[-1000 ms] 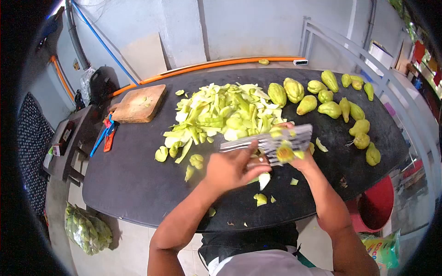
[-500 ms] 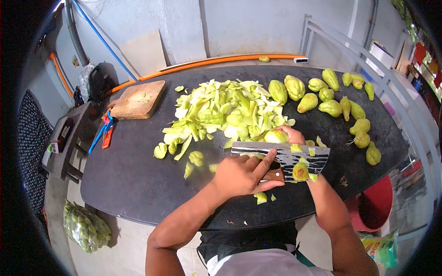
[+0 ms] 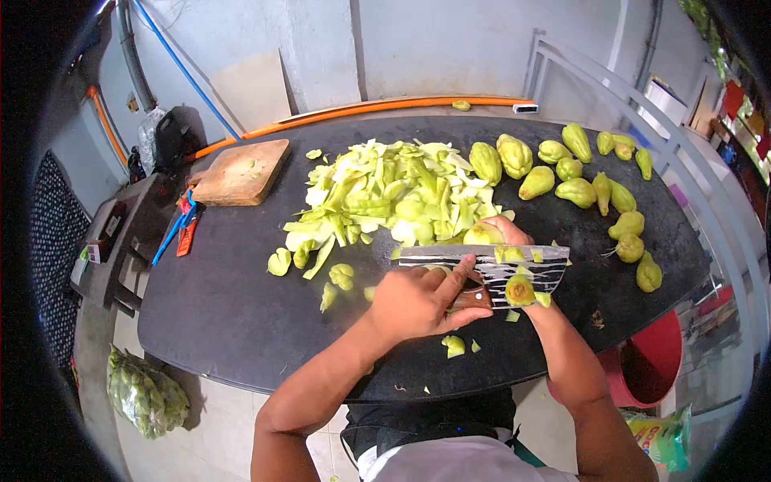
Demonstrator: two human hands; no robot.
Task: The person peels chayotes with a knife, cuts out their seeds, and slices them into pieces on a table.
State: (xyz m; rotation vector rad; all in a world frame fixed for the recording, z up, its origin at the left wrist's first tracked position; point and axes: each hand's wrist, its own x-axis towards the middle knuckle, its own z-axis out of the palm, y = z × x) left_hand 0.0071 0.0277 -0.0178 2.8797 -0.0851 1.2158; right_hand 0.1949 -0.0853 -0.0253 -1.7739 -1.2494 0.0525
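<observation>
My left hand (image 3: 418, 301) grips the wooden handle of a wide cleaver (image 3: 526, 269), index finger stretched along the blade. Scraps of green peel and a round slice with a brown middle cling to the blade. Beyond it, my right hand (image 3: 510, 231) is closed round a pale chayote (image 3: 483, 234), partly hidden by the cleaver. A large heap of sliced chayote (image 3: 385, 189) lies just past both hands. Small offcuts (image 3: 454, 346) are scattered near the cleaver on the dark table (image 3: 233, 297).
Several whole chayotes (image 3: 576, 192) spread over the right side of the table. At the far left rest a wooden chopping board (image 3: 241, 173) and a blue-and-orange tool (image 3: 186, 229). A red bin (image 3: 654, 361) stands below right; a bag of green produce (image 3: 144, 394) sits on the floor.
The cleaver and my left hand have shifted slightly left and away from me. A small piece of chayote now shows just below the blade. My right hand still holds the chayote.
</observation>
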